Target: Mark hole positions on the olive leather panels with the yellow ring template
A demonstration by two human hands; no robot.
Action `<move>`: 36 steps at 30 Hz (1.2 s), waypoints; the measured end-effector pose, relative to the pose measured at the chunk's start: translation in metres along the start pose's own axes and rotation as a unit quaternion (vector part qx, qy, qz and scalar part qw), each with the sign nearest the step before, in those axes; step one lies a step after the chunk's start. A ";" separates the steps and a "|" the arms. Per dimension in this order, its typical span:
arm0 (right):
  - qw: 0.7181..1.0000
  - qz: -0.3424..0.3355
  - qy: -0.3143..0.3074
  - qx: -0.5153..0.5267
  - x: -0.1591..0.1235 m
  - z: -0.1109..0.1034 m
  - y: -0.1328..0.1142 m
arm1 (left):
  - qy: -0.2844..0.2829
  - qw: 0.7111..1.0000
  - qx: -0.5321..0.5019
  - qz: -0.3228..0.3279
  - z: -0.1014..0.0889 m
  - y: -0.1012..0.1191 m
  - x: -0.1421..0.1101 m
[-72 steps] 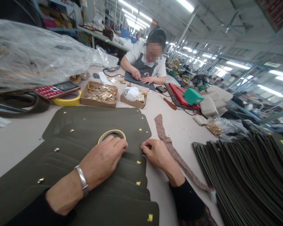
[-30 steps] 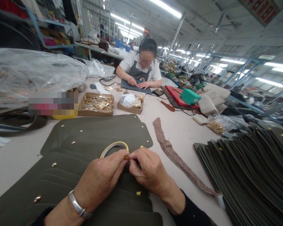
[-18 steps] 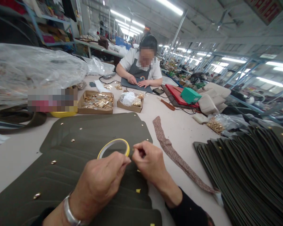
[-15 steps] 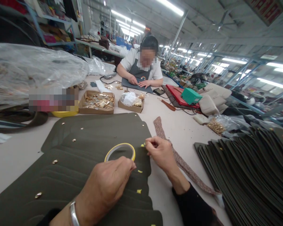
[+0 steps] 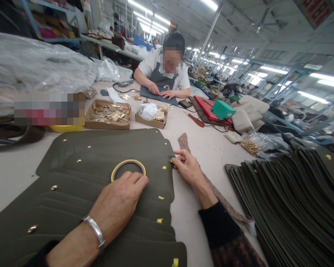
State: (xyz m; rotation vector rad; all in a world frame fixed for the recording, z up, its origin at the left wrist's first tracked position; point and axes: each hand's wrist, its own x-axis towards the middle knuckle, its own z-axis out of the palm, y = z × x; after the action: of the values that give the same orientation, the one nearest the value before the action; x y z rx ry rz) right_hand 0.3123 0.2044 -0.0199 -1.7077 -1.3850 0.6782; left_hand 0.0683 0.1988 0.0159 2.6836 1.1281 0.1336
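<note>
Dark olive panels (image 5: 83, 196) lie flat and overlapping in a fanned row on the pale surface (image 5: 211, 142), gold-coloured fittings (image 5: 53, 187) toward their left and small yellow tape pieces (image 5: 161, 197) near their right edges, with a narrow yellow tape roll (image 5: 129, 161), grey inside and partly hidden, over them.

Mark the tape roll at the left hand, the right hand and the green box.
Tape roll (image 5: 128, 161), head view: far edge of its ring.
Right hand (image 5: 188, 170), head view: back of the hand.
Green box (image 5: 223, 111), head view: middle of its visible surface.
</note>
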 end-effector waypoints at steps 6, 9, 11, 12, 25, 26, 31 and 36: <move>0.988 -0.035 0.039 -0.146 -0.001 0.007 -0.013 | 0.006 1.000 0.006 0.001 0.002 0.001 0.002; 0.978 -0.022 0.049 -0.202 0.002 0.009 -0.018 | 0.003 1.000 0.006 0.000 0.002 0.001 0.002; 0.971 -0.010 0.042 -0.234 0.006 0.008 -0.020 | 0.001 1.000 0.009 -0.001 0.002 0.000 0.001; 0.968 -0.006 0.034 -0.247 0.008 0.007 -0.020 | 0.000 1.000 0.010 -0.001 0.002 0.000 0.000; 0.955 -0.175 -0.004 -0.240 0.002 -0.013 -0.014 | 0.027 1.000 -0.010 0.003 0.006 -0.004 0.000; 0.950 -0.175 -0.021 -0.257 0.002 -0.011 -0.016 | 0.031 0.999 -0.009 0.005 0.007 -0.005 0.000; 0.953 -0.077 -0.055 -0.287 0.007 -0.004 -0.022 | 0.039 0.999 -0.002 0.023 0.007 -0.005 0.000; 0.956 -0.046 -0.060 -0.284 0.012 -0.004 -0.024 | 0.036 0.998 -0.021 0.044 0.005 -0.007 -0.002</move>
State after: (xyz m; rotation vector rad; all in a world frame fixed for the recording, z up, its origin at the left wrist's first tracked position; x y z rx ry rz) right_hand 0.3065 0.2166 0.0034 -2.0446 -1.8588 0.3482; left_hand 0.0633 0.2013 0.0091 2.7115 1.0156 0.2665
